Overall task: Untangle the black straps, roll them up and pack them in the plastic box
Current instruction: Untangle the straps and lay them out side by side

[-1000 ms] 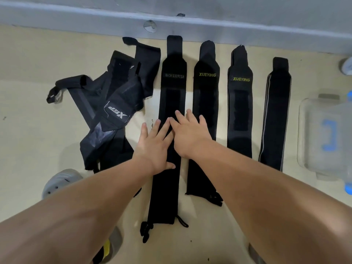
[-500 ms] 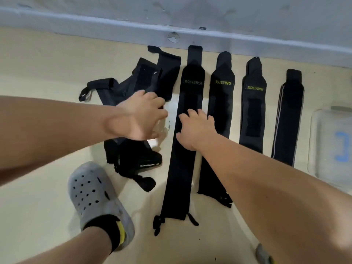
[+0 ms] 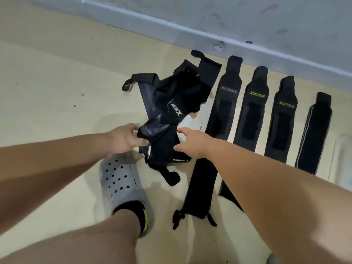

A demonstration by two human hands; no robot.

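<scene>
White XTEP lettering shows on the tangled straps (image 3: 171,111). To their right lie a flat strap (image 3: 224,107) that reads roughly BOKEERSI, two XUEYING straps (image 3: 254,119) in yellow print, and a plain strap (image 3: 314,134). My left hand (image 3: 124,140) pinches the tangle's near end. My right hand (image 3: 190,142) is spread open at its other side. The plastic box (image 3: 342,161) sits far right on the beige floor (image 3: 57,92), near the grey wall (image 3: 247,16).

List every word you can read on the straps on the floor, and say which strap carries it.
"BOKEERSI" (third letter unsure): leftmost flat strap
"XUEYING", yellow: second flat strap
"XUEYING", yellow: third flat strap
"XTEP", white: tangled straps
White print at the tangle's near end: too blurred to read
</scene>
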